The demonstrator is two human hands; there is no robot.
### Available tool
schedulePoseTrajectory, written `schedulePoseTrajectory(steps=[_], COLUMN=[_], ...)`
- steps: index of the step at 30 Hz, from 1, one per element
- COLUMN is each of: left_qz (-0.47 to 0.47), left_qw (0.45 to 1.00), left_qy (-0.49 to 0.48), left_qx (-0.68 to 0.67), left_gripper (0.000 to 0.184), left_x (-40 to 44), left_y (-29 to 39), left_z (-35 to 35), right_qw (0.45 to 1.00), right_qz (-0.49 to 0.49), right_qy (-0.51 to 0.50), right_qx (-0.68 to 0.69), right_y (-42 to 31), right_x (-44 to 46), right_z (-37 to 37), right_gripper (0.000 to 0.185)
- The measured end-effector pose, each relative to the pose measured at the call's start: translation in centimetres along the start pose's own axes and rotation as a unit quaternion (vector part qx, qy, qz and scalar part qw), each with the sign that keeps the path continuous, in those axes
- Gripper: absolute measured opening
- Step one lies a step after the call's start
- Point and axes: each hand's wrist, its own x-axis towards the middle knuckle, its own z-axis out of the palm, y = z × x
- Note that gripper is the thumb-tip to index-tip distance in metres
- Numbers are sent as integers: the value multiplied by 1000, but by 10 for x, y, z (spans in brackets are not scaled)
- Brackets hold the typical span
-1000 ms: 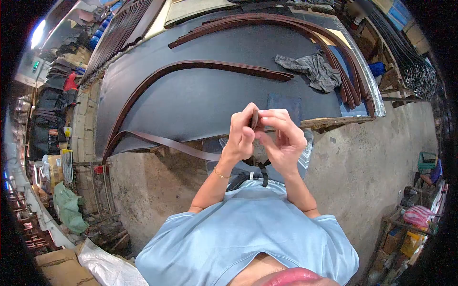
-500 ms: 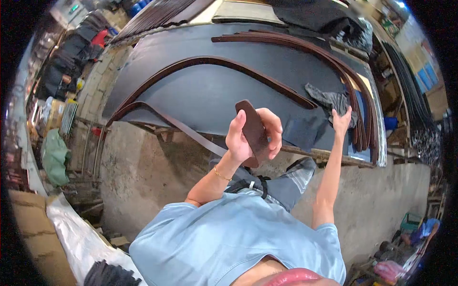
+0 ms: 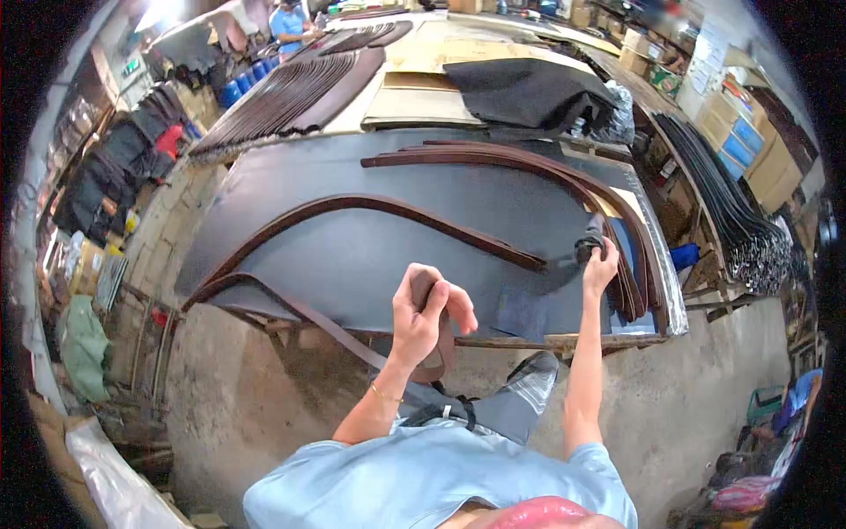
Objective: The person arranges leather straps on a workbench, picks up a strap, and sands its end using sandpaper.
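Note:
My left hand [image 3: 418,319], in front of the table's near edge, is closed around the end of a brown leather strap [image 3: 424,287]. More of that strap shows below my fingers. My right hand [image 3: 601,267] grips a bunched dark cloth [image 3: 589,243] above the right side of the table, beside a stack of brown straps [image 3: 608,212]. Another long brown strap bundle [image 3: 352,202] lies in an arc across the table. From its left end a strap length [image 3: 328,326] drops over the near edge toward my waist.
The table [image 3: 308,242] has a dark smooth top. Behind it lie many brown strips [image 3: 291,97], beige boards [image 3: 419,106] and black sheet material [image 3: 529,88]. Black straps [image 3: 718,189] hang over a rack at right. A person in blue [image 3: 289,26] is far back left.
My right hand has lifted the cloth, which lay spread on the table and is now bunched in my grip. My left hand has turned the strap end. The view has tilted up.

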Motion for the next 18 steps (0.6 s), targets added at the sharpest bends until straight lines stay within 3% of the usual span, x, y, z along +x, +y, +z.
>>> schedulePoseTrajectory(steps=[2, 3, 5, 7, 9, 12, 15, 16, 17, 18], left_qz=[7, 21, 20, -42, -71, -85, -104, -136, -23, -15], left_qw=[998, 990, 984, 987, 986, 984, 972, 955, 922, 925], left_qy=[25, 60, 72, 85, 55, 54, 60, -21, -42, -53], left_qx=[62, 123, 159, 132, 138, 147, 202, 261, 383, 376], left_gripper=[18, 19, 25, 38, 43, 47, 52, 66, 85, 92], left_x=[4, 5, 7, 7, 5, 8, 11, 10, 11, 11], left_y=[-11, -14, -12, -13, -15, -26, -47, -48, -68, -65], left_z=[-2, -2, -1, -8, -16, -19, -6, -4, 4, 14], right_qw=[998, 990, 983, 987, 986, 961, 895, 892, 891, 846], right_qz=[-19, -120, -50, -37, 44, 6, -104, -118, -88, -34], right_qy=[-50, -67, -168, -139, -92, -63, -153, -205, -266, -308], right_qx=[26, 31, 57, 67, 130, 269, 405, 386, 358, 434], right_y=[-27, -28, -40, -33, -40, -87, -173, -193, -218, -235], right_x=[-17, -26, -48, -66, -74, -75, -91, -103, -123, -142], right_z=[-5, -3, -8, -2, -5, -31, -59, -59, -56, -52], right_gripper=[31, 29, 29, 25, 18, 14, 21, 23, 33, 45])
